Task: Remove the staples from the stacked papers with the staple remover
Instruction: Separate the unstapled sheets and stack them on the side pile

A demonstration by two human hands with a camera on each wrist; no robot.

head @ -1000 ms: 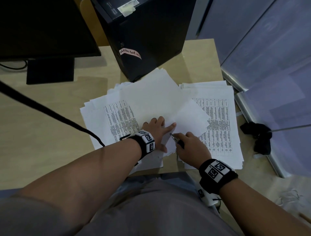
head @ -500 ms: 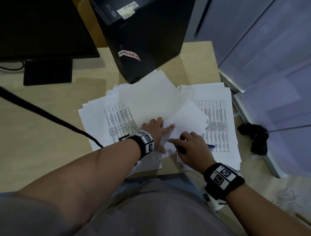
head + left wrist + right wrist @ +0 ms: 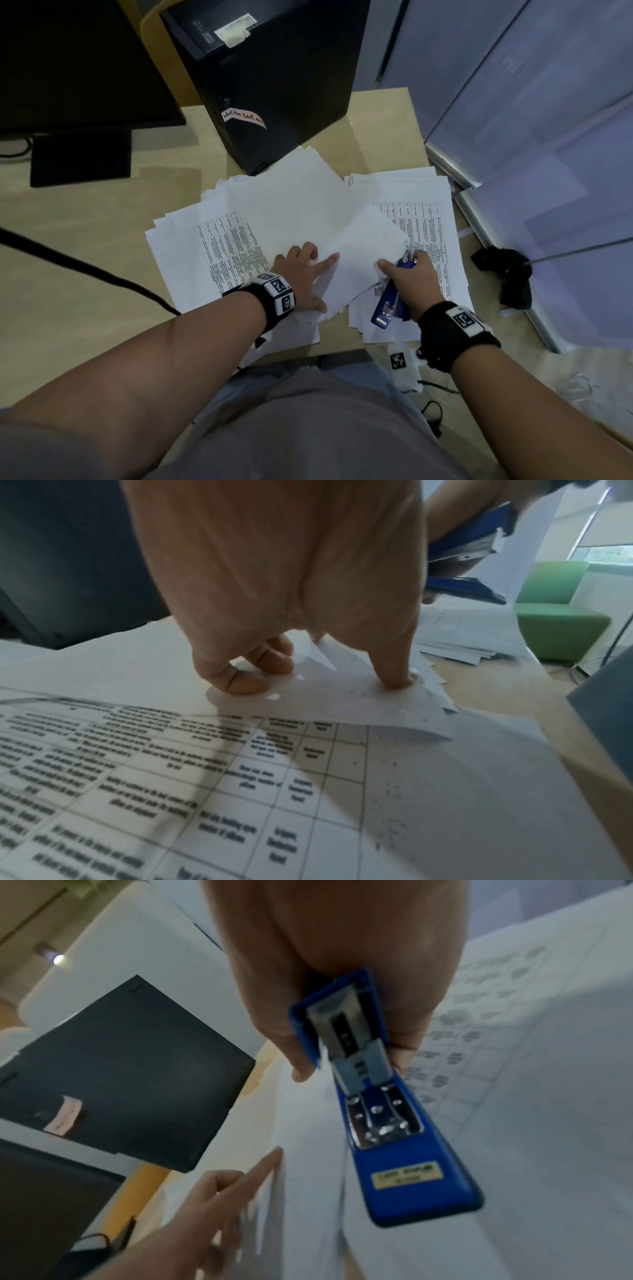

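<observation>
Loose white papers lie fanned out over the desk, and a second printed stack sits to their right. My left hand presses on a blank top sheet with the index finger stretched out to the right. My right hand grips the blue staple remover, a stapler-shaped tool, just above the right stack. Its metal end points away from me and its blue rear points back at my wrist. The right wrist view shows its metal underside held over the papers.
A black computer tower stands right behind the papers, with a dark monitor at the far left. A black cable crosses the desk on the left. The desk edge, a black cloth on the floor and glass panels lie to the right.
My right hand has drawn away from the left index finger, moving right, and the blue staple remover now shows below it. The left hand stays pressed on the sheet.
</observation>
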